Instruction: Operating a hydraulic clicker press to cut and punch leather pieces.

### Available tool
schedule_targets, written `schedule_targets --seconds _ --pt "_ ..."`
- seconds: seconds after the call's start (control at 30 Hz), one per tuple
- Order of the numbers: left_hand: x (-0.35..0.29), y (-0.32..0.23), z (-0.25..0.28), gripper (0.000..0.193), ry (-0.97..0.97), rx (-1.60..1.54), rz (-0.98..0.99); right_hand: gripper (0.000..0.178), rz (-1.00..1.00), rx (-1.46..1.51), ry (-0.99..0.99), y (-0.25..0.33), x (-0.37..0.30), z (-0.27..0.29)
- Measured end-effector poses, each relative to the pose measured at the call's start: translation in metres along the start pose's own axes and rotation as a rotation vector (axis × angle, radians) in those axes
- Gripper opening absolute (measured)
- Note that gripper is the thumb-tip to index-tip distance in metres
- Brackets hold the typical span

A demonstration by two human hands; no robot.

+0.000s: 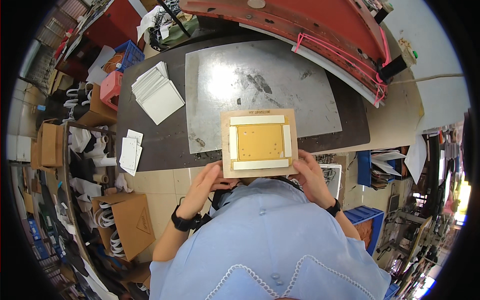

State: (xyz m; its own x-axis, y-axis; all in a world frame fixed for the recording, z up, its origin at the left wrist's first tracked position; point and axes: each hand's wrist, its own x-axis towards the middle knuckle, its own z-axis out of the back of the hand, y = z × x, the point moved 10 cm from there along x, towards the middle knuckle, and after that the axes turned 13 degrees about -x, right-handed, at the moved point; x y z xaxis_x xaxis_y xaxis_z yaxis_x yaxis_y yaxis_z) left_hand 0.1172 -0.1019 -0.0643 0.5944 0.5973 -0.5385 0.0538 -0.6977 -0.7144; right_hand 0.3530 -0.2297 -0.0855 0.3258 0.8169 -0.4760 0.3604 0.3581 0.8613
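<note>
Yellow-panelled board [260,142] mid-frame, gripped by left fingers [212,173] and right fingers [303,168], a few holed cards [129,151] at left apparently done, the bigger white stack [159,100] upper left seemingly to go!

The board [259,142] is between the left hand [204,183] and the right hand [311,178], at the near edge of the sheet [295,85]. On the table [165,147], the stack [157,96] lies left of the sheet, the pile [130,153] nearer. The machine [300,16] is far right.
</note>
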Motion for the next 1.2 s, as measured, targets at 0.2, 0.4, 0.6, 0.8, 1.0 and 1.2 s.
schedule_targets --seconds 0.2,0.4,0.6,0.8,1.0,1.2 --pt "0.003 -0.001 -0.016 0.035 0.120 0.012 -0.115 0.038 0.128 -0.255 0.135 0.019 -0.011 -0.016" --pt "-0.005 0.017 -0.009 0.036 0.151 0.054 0.036 0.033 -0.018 -0.281 0.135 -0.003 -0.005 -0.020" --pt "-0.006 0.032 -0.003 0.037 0.092 0.075 0.077 0.033 -0.010 -0.277 0.138 0.006 -0.013 -0.018" --pt "-0.008 0.021 -0.009 0.038 0.085 0.079 0.051 0.032 -0.056 -0.290 0.193 0.000 -0.004 -0.016" --pt "0.017 -0.064 -0.046 0.038 0.081 0.162 -0.159 0.038 0.124 -0.266 0.128 0.077 0.029 -0.009" --pt "0.068 -0.117 -0.052 0.036 0.092 0.070 -0.206 0.041 0.293 -0.267 0.022 0.148 0.082 -0.015"
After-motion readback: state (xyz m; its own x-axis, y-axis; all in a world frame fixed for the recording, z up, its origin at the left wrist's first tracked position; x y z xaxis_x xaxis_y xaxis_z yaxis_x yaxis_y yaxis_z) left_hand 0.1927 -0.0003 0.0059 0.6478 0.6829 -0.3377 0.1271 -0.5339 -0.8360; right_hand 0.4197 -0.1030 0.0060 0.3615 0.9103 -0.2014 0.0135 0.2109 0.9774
